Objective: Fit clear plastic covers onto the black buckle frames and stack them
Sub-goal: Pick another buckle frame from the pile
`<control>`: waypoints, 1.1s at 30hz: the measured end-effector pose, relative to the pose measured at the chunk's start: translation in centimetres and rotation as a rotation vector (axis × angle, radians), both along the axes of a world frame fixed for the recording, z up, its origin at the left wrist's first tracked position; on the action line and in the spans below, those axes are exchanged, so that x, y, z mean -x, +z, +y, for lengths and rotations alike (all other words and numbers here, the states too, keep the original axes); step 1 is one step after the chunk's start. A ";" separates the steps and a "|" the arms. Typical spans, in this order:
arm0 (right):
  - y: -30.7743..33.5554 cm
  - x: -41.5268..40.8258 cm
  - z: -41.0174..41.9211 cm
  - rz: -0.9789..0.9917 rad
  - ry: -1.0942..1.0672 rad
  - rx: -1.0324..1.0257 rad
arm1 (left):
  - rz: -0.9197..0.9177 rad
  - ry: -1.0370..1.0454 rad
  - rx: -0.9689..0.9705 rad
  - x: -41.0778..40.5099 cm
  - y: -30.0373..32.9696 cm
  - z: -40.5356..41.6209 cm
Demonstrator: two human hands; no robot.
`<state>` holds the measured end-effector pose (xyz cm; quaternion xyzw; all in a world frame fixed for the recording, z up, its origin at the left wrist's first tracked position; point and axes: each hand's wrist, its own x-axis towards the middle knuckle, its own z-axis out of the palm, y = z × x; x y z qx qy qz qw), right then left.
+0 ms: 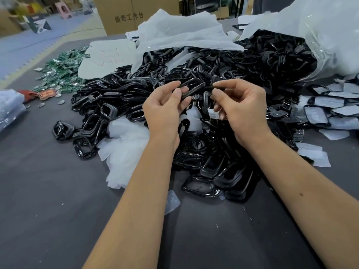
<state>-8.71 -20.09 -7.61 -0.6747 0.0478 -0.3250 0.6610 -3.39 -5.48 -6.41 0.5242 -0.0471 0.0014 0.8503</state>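
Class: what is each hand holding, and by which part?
The left hand pinches a black buckle frame by its left end. The right hand pinches a thin black piece by its right end; what it is cannot be told.

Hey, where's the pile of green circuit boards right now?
In the head view, the green circuit boards lie at the far left of the grey table, just left of the heap of black frames.

Two hands, one cardboard box point(124, 14), one heap of black buckle frames point(194, 78), far too many to count.
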 end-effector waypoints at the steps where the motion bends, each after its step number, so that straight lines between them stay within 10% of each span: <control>1: 0.0 0.0 0.0 0.000 -0.006 -0.011 | 0.004 -0.006 0.028 0.0 0.0 0.0; 22: 0.4 0.3 0.2 0.042 0.160 -0.094 | -0.050 -0.305 0.032 0.6 0.2 0.3; 33: 0.0 0.0 -0.2 0.071 0.235 -0.177 | -0.105 -0.088 -0.110 0.2 -0.4 0.1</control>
